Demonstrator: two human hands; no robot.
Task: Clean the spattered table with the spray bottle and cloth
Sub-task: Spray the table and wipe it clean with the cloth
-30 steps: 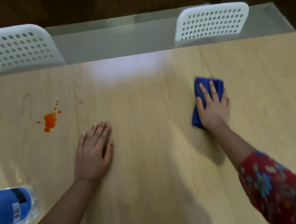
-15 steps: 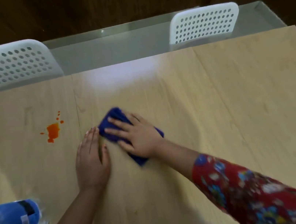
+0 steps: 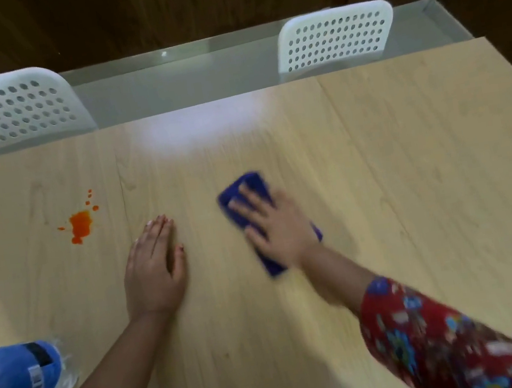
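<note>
Right hand [image 3: 275, 230] is down flat on the blue cloth [image 3: 248, 183], out in the middle of the wooden table [image 3: 410, 170]. Its fingers are straight and spread, the palm is pressing, and nothing is curled round the fabric. The cloth shows beyond the fingertips and again at the heel of the hand on the near side (the hand is smeared with blur, so the finer finger detail is soft). Left hand [image 3: 154, 268] lies palm down on bare wood to the left of it, fingers straight and close together, thumb alongside, holding nothing. A strip of table shows between the two hands.

Further left and a little farther out sits the orange spatter [image 3: 81, 226], one main blot with small droplets scattered on its far side. It is apart from the cloth and from both hands. The spray bottle [image 3: 19, 375] is at the near left corner beside the left forearm, its clear body and blue label cut by the frame edge, and no hand is on it.

Both forearms wear red floral sleeves [image 3: 436, 339]. Two white perforated chairs [image 3: 336, 37] stand at the far side of the table
</note>
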